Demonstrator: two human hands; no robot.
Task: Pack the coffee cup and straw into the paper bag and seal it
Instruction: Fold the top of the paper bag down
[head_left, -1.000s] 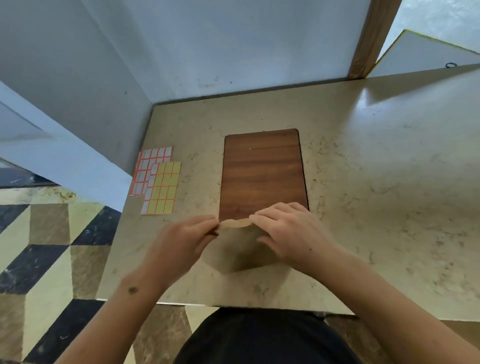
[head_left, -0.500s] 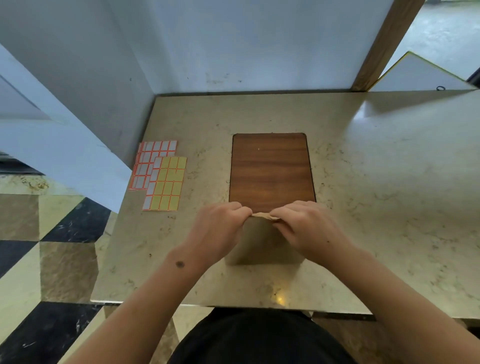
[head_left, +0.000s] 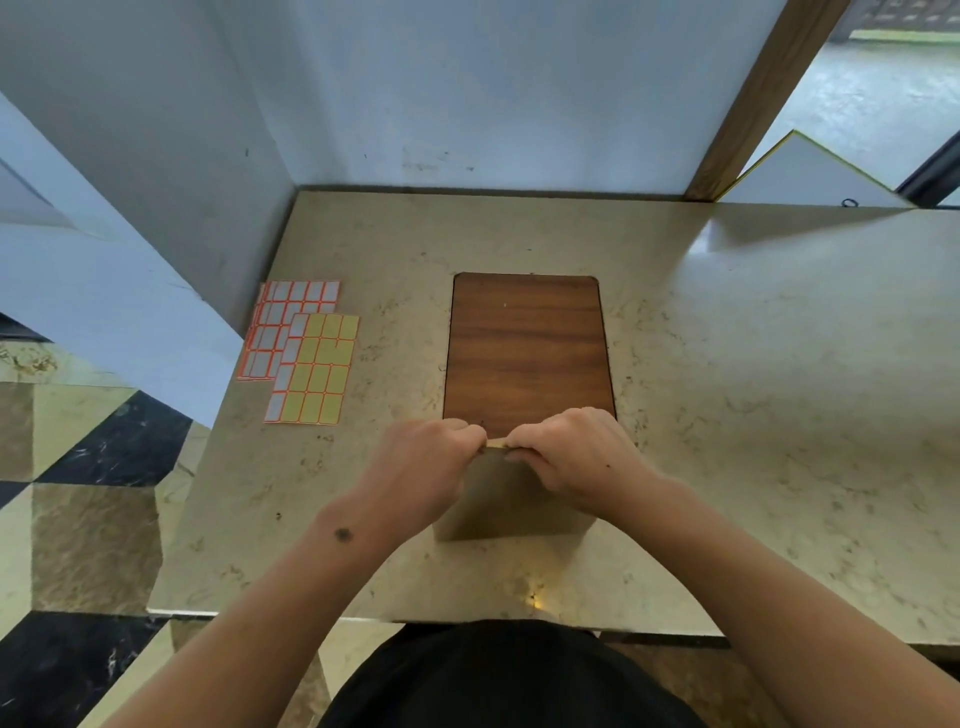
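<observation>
Nearest to the camera, the person's two forearms are reaching forward over the front edge of the bench (head_left: 779, 415), above a dark garment. The paper bag (head_left: 511, 506) is standing upright on the bench, just in front of the person and just before the near edge of a brown wooden board (head_left: 527, 353) that is lying flat in the stone surface.

Both hands are meeting at the top of the bag. The left hand (head_left: 423, 465) is pinching the left part of the top edge, and the right hand (head_left: 574, 457) is pinching the right part; the fingers of both are closed on the paper, and only a small strip of the folded rim is showing between them. The hands are almost touching each other.

The coffee cup and the straw are not showing anywhere on the bench, so I judge that they are already inside the bag, though the pictures cannot confirm this because the bag is not transparent. The packing seems done, and the person appears to be working on the fold of the bag's mouth. What seems left is the sealing itself.

Farther away, to the left of the board, two sticker sheets (head_left: 306, 358) are lying overlapped, well apart from the bag. No sticker is visible on the bag. Behind the bench the wall is standing.
</observation>
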